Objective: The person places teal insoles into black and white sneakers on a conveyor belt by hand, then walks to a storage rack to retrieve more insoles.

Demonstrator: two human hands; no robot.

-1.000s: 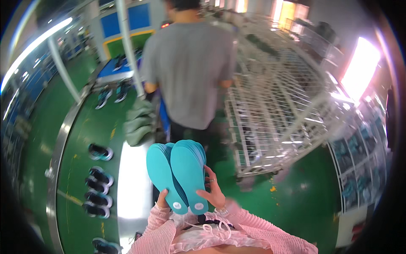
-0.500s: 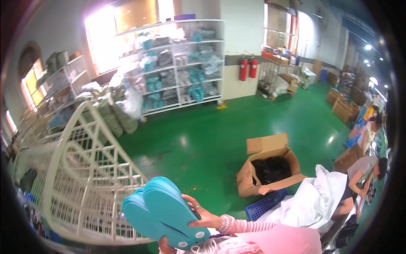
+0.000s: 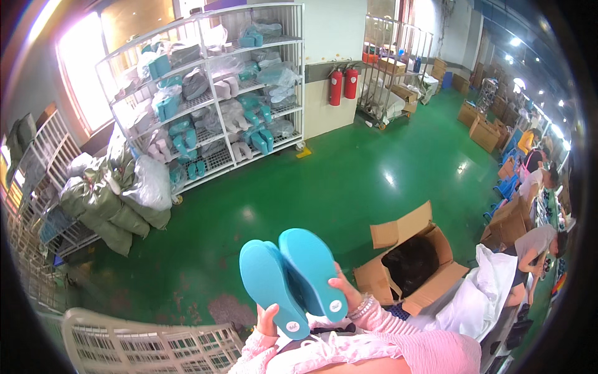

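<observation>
Glossy green floor (image 3: 299, 181) spreads through a bright workshop, seen from above through a curved wide lens. At lower centre, the wearer's two hands hold turquoise shoe insoles up in front of a pink cardigan (image 3: 436, 349), heel ends toward the body, each front insole marked by a round white label near the heel. Left hand (image 3: 266, 321): its grip is closed on the left insole bundle (image 3: 269, 277), thumb on the front face. Right hand (image 3: 346, 292): its grip is closed on the right insole bundle (image 3: 309, 268), thumb on the front and fingers mostly hidden behind. Both bundles tilt, close together. Just right of them stands an open cardboard box (image 3: 372, 280) with black contents, beside white sheeting (image 3: 483, 290). Beyond are a wheeled white rack (image 3: 265, 156) of bagged pieces and two red fire extinguishers (image 3: 336, 87). At far right, a grey-topped co-worker (image 3: 537, 243) bends forward.
</observation>
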